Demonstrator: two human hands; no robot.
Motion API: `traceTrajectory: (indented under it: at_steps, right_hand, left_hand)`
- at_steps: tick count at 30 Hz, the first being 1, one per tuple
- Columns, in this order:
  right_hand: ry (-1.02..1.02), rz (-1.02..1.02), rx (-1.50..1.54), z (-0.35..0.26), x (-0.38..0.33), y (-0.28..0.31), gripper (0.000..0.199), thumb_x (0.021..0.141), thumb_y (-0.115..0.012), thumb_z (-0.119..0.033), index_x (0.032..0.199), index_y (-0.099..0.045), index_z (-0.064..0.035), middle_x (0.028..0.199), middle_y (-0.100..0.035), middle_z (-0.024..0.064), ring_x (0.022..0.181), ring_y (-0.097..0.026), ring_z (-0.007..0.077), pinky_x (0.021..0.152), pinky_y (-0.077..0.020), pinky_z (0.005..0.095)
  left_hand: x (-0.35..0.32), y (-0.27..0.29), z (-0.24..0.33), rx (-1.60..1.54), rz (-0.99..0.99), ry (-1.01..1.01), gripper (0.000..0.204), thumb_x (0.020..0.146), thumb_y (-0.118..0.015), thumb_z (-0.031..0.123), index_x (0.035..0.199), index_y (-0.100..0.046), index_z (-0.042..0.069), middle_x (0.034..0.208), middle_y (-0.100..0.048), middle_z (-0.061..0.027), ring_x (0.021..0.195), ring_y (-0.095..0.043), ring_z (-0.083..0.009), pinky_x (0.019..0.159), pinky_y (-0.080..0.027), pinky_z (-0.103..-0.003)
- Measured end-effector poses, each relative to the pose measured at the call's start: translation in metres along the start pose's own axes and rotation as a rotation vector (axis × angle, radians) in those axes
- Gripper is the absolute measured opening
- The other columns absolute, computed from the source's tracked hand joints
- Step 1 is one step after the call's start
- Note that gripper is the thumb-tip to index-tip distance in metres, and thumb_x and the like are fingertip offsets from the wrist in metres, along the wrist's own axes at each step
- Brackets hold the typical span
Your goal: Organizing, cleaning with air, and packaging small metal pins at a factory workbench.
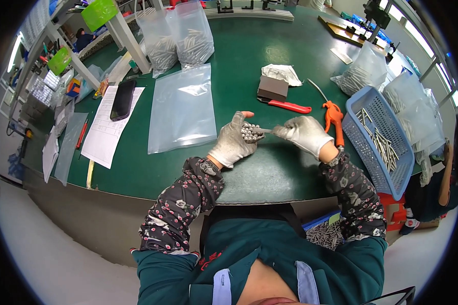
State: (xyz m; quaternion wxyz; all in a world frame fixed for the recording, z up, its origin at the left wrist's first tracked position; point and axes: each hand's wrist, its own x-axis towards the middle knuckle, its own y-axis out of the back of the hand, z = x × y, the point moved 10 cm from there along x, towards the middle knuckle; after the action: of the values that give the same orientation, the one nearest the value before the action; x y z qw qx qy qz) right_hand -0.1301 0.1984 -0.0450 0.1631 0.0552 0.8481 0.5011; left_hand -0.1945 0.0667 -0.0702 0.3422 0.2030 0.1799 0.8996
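My left hand (pixel 233 142), in a pale work glove, is closed around a bundle of metal pins (pixel 250 133) with their round ends showing. My right hand (pixel 304 134), gloved too, pinches a thin grey piece (pixel 263 130) whose tip reaches the bundle; its exact kind is unclear. Just right of that hand lies an orange air blow gun (pixel 333 116) with a thin nozzle. Beyond the hands a red-handled cutter (pixel 290 107) rests beside a dark brown block (pixel 273 88). A flat clear plastic bag (pixel 182 117) lies to the left of my left hand.
A blue plastic basket (pixel 359 147) of metal pins stands at the right edge of the green table (pixel 249 51). Filled bags (pixel 192 43) stand at the back left, more (pixel 364 71) at the right. A phone (pixel 122 99) lies on paper at left. Another person's arm (pixel 446 175) shows far right.
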Motion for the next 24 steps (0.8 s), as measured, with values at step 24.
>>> traceTrajectory:
  at_steps: [24]
  right_hand:
    - [0.062,0.135,-0.171,-0.007,0.027,0.037,0.048,0.070,-0.064,-0.050,0.079,-0.067,-0.0033,0.073,-0.063,0.0158,0.070,-0.061,0.0285,0.065,-0.0473,0.0322]
  left_hand:
    - [-0.002,-0.006,0.000,-0.096,-0.077,0.095,0.058,0.061,-0.067,-0.001,0.113,-0.042,0.007,0.087,-0.052,-0.0036,0.078,-0.053,-0.0112,0.072,-0.046,-0.023]
